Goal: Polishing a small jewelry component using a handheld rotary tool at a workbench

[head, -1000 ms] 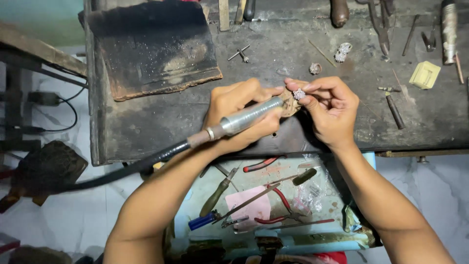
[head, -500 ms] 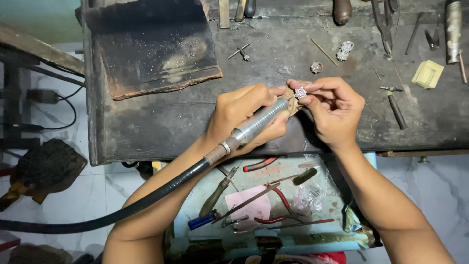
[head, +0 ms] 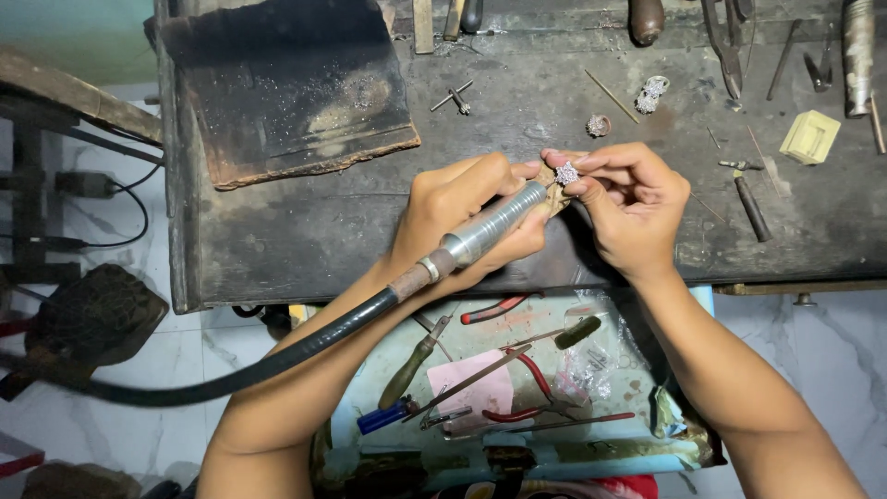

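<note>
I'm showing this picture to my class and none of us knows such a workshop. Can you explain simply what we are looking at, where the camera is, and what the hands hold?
The camera sits on the person's head and looks down at both hands over a dark, worn workbench. The left hand grips a metal rotary handpiece, a pen-like grinding tool fed by a thick black flexible cable. The right hand pinches a small sparkly silver piece at its fingertips, right at the tool's tip. On the bench lie a charred dark block, a yellow cube and small metal bits. Below the bench, an open tray holds red-handled pliers, a screwdriver and other hand tools.
</note>
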